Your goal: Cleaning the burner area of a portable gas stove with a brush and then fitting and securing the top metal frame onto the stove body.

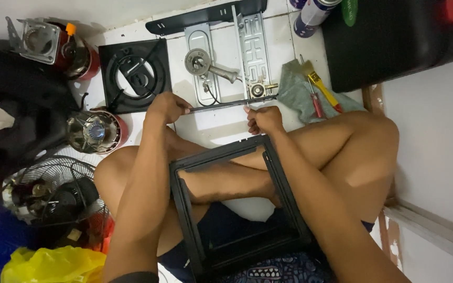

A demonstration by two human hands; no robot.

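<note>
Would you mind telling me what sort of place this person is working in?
Probably a home floor used as a makeshift repair spot: white floor tiles, dismantled stove parts, fan motors and a brush on a rag.

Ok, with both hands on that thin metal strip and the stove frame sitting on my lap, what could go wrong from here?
The thin metal strip is held at its ends by the left hand and right hand; it could flex or its edge could nick a finger. The black frame rests loose on the crossed legs and may slide off. The burner parts lie close ahead, so a slip could knock them.
</note>
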